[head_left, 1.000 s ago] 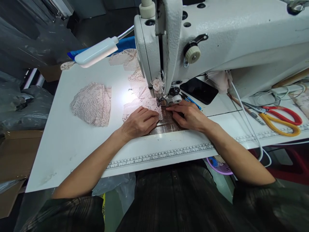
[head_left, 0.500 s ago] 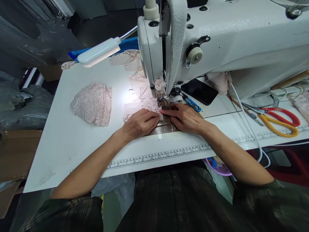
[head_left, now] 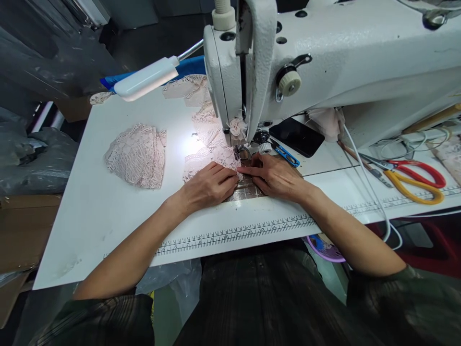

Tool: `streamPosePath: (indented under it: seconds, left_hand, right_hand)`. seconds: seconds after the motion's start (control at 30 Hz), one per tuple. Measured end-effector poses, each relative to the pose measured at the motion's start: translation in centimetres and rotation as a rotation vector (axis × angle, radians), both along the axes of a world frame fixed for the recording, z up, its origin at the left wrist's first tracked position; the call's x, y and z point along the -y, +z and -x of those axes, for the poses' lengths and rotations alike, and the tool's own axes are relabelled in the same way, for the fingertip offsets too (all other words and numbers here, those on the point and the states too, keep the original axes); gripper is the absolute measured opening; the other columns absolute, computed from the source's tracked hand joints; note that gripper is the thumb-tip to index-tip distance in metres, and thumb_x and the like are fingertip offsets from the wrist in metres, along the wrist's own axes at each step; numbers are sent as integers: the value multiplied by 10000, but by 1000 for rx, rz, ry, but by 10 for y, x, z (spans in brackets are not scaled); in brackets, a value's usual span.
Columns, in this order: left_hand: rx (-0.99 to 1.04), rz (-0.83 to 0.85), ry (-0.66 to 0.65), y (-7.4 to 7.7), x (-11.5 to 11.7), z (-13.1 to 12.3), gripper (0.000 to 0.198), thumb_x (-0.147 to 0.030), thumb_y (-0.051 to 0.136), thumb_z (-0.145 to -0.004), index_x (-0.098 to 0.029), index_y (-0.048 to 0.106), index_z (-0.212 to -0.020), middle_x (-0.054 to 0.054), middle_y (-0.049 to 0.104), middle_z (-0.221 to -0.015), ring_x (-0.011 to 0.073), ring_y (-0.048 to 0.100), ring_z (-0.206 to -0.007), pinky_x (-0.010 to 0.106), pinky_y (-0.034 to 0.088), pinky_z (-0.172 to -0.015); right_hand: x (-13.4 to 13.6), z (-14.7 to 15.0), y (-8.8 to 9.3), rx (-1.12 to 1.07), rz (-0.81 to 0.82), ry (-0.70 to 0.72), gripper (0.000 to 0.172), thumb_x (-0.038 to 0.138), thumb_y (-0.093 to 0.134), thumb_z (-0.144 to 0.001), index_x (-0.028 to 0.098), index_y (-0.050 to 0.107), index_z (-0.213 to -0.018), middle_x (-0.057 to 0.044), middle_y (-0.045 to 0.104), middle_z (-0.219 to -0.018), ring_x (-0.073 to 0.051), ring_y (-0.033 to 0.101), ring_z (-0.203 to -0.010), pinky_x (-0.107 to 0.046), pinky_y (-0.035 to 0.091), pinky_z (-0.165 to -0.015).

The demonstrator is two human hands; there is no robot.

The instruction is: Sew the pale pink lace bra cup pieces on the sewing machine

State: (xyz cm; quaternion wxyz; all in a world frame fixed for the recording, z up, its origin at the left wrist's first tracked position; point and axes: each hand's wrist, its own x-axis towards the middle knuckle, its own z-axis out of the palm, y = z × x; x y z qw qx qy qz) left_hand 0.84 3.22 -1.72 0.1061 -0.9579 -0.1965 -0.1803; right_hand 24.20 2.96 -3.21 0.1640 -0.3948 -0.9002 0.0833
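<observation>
Pale pink lace fabric [head_left: 207, 161] lies under the head of a white sewing machine [head_left: 225, 86], its right edge beside the needle area. My left hand [head_left: 211, 186] rests on the lace's front edge, fingers together and pressed down on it. From the other side my right hand [head_left: 275, 175] reaches in, its index fingertip touching the lace edge near the left fingertips, its other fingers curled over the metal plate [head_left: 248, 191]. A folded pile of pink lace [head_left: 139, 156] sits on the white table [head_left: 86, 211] to the left.
Blue thread snips [head_left: 286, 154] and a black phone [head_left: 298, 136] lie right of the needle area. Scissors with red and yellow handles [head_left: 414, 187] are farther right, near a white cable [head_left: 370, 187]. A white lamp [head_left: 147, 78] hangs over the table's back. A printed ruler [head_left: 230, 235] runs along the front edge.
The whole view has shifted very slightly. Both hands stay at the lace edge, with the right index fingertip a little lower.
</observation>
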Motion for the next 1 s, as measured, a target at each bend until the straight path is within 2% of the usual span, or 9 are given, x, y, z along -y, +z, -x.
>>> streamPosePath:
  seconds: [0.17,0.3,0.47,0.67,1.0]
  left_hand:
    - [18,81,63,3,12,-1,245,-250,528,-910,-75,662,-1018,137,699,-1024,209,640,-838,389,521,-789]
    - [92,107,109,0,16,0,255,-279,539,-895,-112,668,-1037,106,702,-1062,207,637,-867,444,471,-889]
    - [69,87,108,2,9,1,242,-301,536,-883,-141,688,-982,85,710,-987,216,613,-827,445,436,-831]
    - [44,91,91,4,3,1,256,-319,532,-885,-151,695,-986,90,702,-951,215,603,-797,440,451,-821]
    - [29,54,173,2,5,-2,293,-327,510,-906,-123,678,-1033,103,699,-1001,231,633,-823,567,432,-1007]
  right_hand:
    - [3,3,3,52,-27,-30,402,212,448,-941,266,614,-1303,-120,531,-1102,-194,512,-843,-313,426,-703]
    - [5,5,5,91,-21,-63,401,237,460,-939,277,602,-1312,-120,536,-1126,-201,523,-859,-309,426,-692]
    - [5,9,7,131,6,-91,397,247,478,-934,283,606,-1308,-122,545,-1142,-208,547,-884,-310,440,-702]
    - [4,11,8,166,3,-108,391,290,454,-959,278,590,-1326,-136,556,-1138,-210,556,-866,-304,439,-675]
    - [1,28,25,350,34,-200,423,256,397,-963,255,556,-1355,-156,614,-1084,-214,571,-786,-275,358,-550]
